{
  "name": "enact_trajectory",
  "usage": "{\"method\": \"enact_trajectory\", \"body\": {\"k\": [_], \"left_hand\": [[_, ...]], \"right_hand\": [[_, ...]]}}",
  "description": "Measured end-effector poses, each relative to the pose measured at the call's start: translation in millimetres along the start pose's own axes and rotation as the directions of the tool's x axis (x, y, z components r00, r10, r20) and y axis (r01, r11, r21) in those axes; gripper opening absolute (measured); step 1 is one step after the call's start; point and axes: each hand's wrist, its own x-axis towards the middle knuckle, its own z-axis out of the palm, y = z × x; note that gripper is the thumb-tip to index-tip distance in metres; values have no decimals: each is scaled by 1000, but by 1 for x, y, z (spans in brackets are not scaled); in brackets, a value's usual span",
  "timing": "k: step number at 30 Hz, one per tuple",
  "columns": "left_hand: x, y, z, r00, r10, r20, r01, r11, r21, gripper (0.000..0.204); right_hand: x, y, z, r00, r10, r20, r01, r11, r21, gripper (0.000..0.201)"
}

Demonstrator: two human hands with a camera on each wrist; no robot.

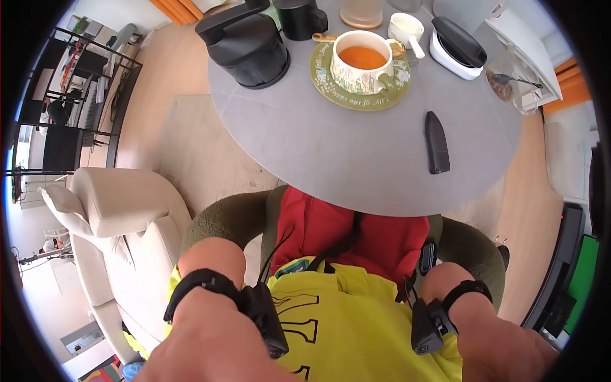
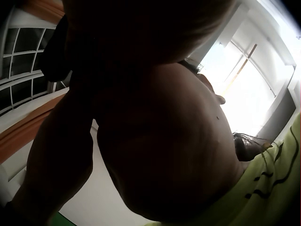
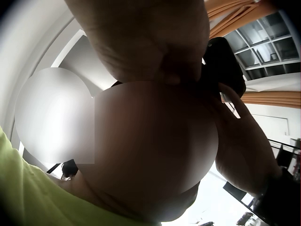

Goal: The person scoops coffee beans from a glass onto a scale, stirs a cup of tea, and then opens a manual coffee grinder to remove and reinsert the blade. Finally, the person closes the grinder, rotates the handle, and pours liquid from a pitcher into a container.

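Observation:
Both hands are raised close to the person's head. In the head view my left hand (image 1: 203, 344) and my right hand (image 1: 503, 347) run off the bottom edge, their fingers out of sight. The left wrist view shows my left hand (image 2: 146, 28) dark across the top, its fingertips hidden. Across the top of the right wrist view is my right hand (image 3: 150, 42), beside a black device (image 3: 225, 66) at the head; the other hand (image 3: 244, 146) is raised at the right. Whether either hand grips the device cannot be made out.
On the grey round table (image 1: 305, 146) stand a cup of orange-brown liquid (image 1: 363, 63) on a green plate (image 1: 363, 102), a black jug (image 1: 248, 51), a small white cup (image 1: 405, 28) and a lidded white dish (image 1: 455, 54). A black elongated object (image 1: 436, 143) lies nearer the edge.

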Motion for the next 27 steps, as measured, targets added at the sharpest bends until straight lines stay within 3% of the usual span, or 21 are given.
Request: {"method": "enact_trajectory", "body": {"k": [9,11,12,14,15,17,18,21,22,23,24,25,26,27], "left_hand": [[9,26,-6,999,34,-21,-32,994,103,43],[17,8,17,963,182,-201,-89,912,400,47],[18,5,26,893,379,-244,-187,803,566,50],[18,10,26,792,565,-232,-248,645,722,53],[16,15,17,840,519,-158,-278,662,696,55],[19,12,17,872,483,-81,-311,674,670,56],[27,-2,24,803,575,-158,-360,679,640,56],[23,-12,18,745,629,-221,-389,680,621,55],[18,-15,0,399,910,-111,-299,244,923,34],[20,-20,-4,546,829,-123,-549,465,694,42],[42,-30,-13,678,723,-131,-647,672,361,51],[30,-28,-8,460,853,-245,-389,442,808,41],[21,-30,-15,598,744,-298,-415,605,680,38],[5,-34,-21,634,663,-399,-247,662,707,29]], "right_hand": [[-1,6,3,997,-71,-5,70,995,-72,42],[-1,5,6,995,-95,-1,95,991,-90,42],[-2,4,8,994,-113,-6,112,989,-97,43],[0,2,10,989,-149,-9,147,982,-122,44],[0,2,11,985,-169,-17,165,976,-139,44],[3,2,15,974,-226,-17,220,959,-179,45],[4,-1,19,959,-281,-12,272,938,-216,45],[10,-5,34,861,-507,-40,454,802,-388,46],[11,-9,38,811,-581,-69,497,746,-442,47],[7,-12,37,772,-622,-133,513,732,-448,47],[4,-15,36,727,-659,-195,527,717,-456,48],[-9,-14,28,765,-608,-212,467,750,-468,48],[-25,-10,18,801,-552,-231,399,781,-481,48],[-41,-6,8,835,-489,-254,324,808,-493,48]]}}
